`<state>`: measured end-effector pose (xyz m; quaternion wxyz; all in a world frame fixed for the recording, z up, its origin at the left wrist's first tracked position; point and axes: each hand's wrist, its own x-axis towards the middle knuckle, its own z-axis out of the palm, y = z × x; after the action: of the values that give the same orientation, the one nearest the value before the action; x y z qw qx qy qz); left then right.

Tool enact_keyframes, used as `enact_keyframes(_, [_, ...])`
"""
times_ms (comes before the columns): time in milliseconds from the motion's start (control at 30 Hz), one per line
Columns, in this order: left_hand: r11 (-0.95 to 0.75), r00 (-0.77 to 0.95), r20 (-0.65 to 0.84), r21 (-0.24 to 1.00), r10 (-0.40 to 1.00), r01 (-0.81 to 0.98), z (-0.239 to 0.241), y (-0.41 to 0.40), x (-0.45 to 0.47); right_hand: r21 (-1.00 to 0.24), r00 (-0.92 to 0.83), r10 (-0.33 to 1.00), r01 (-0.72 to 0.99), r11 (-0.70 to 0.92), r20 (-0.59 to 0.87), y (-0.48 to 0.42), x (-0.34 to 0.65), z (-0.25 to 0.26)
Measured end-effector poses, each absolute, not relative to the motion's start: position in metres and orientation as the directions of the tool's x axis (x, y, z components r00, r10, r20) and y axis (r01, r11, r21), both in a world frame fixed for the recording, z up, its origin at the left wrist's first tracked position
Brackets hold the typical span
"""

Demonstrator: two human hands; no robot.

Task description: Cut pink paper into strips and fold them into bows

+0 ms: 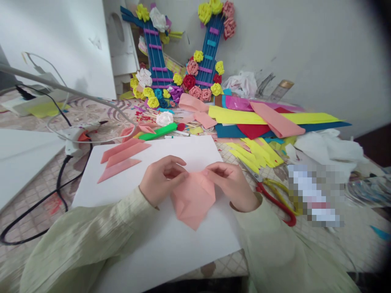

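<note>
Crowded surface (232, 262), creased pink paper (195, 199) at the front

Against a pale wall (320, 69), two blue guitars (157, 57) trimmed with paper flowers stand behind the clutter. Nearer, the pink paper is over a white sheet (128, 264), between the two hands. It is thin and matte, many-sided, with folded facets and one corner pointing toward the wearer. The left hand (163, 179) pinches its far left edge between thumb and fingers; the right hand (233, 183) pinches the far right edge likewise. Pink strips (125, 156) lie slanted on the sheet's far left part; scissors (275, 195) rest beside it on the right. Near the wall, a clear jar (277, 92) with a gold lid tilts, its contents too blurred to tell.
</note>
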<state>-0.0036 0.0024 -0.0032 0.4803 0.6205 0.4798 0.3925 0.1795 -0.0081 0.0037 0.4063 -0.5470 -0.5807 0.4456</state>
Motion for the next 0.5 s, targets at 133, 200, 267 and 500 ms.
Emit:
enact_keyframes(133, [-0.087, 0.195, 0.043, 0.97, 0.98, 0.227, -0.002, 0.006, -0.006, -0.97, -0.038, 0.999, 0.242, 0.018, 0.009, -0.007, 0.182, 0.005])
enact_keyframes(200, [-0.093, 0.18, 0.053, 0.972, 0.982, 0.218, 0.0, 0.006, -0.005, -0.973, -0.056, 0.998, 0.229, 0.02, 0.007, -0.008, 0.181, 0.006])
enact_keyframes(267, [-0.13, 0.206, 0.086, 0.968, 0.975, 0.212, 0.001, 0.006, -0.003, -0.973, -0.102, 0.995, 0.229, 0.018, -0.006, -0.009, 0.178, 0.007])
enact_keyframes(500, [-0.243, 0.387, 0.096, 0.903, 0.917, 0.353, 0.004, 0.0, 0.005, -0.964, -0.247, 0.969, 0.257, 0.065, 0.0, -0.012, 0.17, 0.002])
